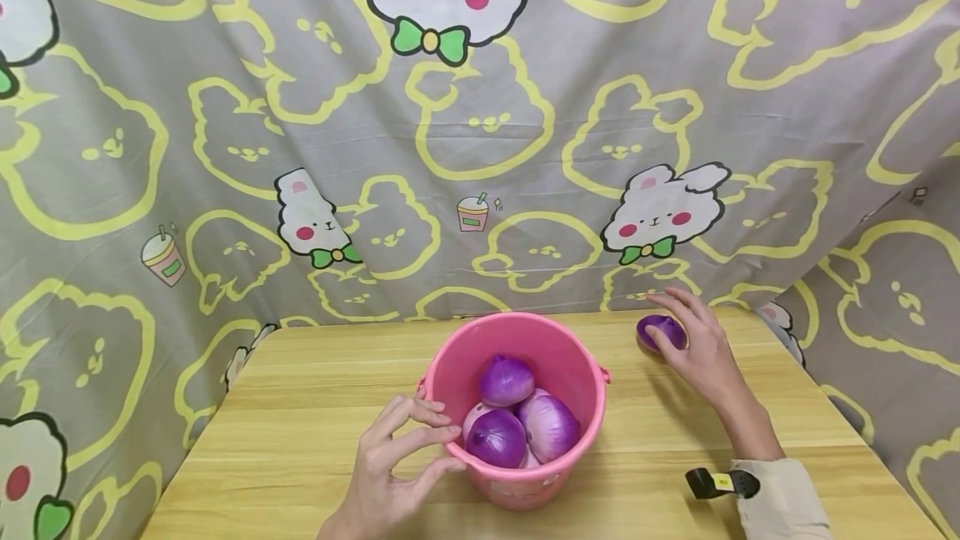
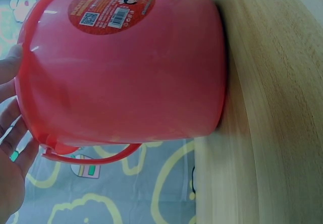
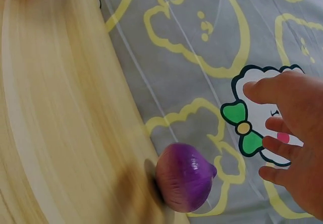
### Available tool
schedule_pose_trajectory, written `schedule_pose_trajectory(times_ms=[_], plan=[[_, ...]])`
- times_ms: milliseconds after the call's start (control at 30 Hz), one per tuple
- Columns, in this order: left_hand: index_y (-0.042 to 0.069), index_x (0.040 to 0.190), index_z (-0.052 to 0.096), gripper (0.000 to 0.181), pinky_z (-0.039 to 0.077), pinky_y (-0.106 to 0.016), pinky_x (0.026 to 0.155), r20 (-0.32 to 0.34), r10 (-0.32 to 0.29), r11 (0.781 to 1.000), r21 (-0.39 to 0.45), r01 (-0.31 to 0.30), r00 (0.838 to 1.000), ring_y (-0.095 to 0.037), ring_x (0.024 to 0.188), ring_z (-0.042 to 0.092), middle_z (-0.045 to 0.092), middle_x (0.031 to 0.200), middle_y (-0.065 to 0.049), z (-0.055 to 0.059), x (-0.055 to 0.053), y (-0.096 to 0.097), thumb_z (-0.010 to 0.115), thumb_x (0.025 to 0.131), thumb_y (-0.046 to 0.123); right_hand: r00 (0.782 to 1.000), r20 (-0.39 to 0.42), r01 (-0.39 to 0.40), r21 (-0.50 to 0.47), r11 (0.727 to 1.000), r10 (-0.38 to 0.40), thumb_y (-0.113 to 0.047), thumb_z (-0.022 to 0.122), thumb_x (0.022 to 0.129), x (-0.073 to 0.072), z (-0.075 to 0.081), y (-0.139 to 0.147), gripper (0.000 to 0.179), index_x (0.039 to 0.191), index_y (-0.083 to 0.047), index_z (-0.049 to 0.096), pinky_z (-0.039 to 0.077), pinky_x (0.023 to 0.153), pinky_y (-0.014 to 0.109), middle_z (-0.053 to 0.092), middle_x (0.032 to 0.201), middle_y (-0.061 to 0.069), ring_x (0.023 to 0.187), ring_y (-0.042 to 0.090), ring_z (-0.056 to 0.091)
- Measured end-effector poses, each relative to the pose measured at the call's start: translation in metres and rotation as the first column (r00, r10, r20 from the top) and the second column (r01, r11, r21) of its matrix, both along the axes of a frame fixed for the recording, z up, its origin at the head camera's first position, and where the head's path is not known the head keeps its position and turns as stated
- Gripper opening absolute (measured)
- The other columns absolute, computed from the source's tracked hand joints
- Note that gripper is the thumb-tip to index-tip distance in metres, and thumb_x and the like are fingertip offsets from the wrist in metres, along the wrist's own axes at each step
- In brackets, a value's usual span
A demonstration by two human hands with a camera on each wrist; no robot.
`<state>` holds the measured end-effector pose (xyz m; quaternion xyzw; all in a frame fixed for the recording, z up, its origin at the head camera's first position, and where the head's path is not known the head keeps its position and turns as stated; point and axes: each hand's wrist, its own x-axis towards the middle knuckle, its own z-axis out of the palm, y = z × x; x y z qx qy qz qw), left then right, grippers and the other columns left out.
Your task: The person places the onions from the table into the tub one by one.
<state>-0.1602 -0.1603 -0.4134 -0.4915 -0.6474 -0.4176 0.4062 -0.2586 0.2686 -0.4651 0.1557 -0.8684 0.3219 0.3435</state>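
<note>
A pink bucket (image 1: 517,486) stands upright on the table with several purple onions (image 1: 507,380) inside, the lower ones partly hidden. My left hand (image 1: 393,457) is at its left rim, with the fingertips and thumb resting along the edge. From the side, the left wrist view shows the bucket's wall (image 2: 126,82), and the fingers (image 2: 14,128) lie against its rim. One more onion (image 1: 654,335) lies by itself near the table's back right edge. Over it my right hand (image 1: 701,348) hovers with spread fingers. In the right wrist view a gap separates this hand (image 3: 298,138) from the onion (image 3: 184,177).
The wooden table (image 1: 300,415) ends at a grey patterned cloth (image 1: 480,132) that hangs behind it and at both sides. On the bucket's left side the handle (image 2: 101,159) hangs down. A black device (image 1: 720,483) sits at the right sleeve.
</note>
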Motion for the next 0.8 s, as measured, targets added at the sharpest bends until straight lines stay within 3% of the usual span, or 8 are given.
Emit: schedule_pose_trajectory(times_ms=[800], plan=[[0.003,0.1,0.078,0.021,0.047,-0.033,0.107,-0.009,-0.02,1.0,0.005,0.021,1.0,-0.028,0.098,0.064,0.067,0.094,-0.012,0.0,-0.001,0.001,0.082,0.089,0.021,0.992,0.102,0.068,-0.001,0.998,-0.068,-0.002,0.081,0.085,-0.007,-0.025,0.008,0.047,0.129,-0.005,0.065,0.039,0.094,0.08,0.047,0.144,0.032,0.126,0.061,0.043]])
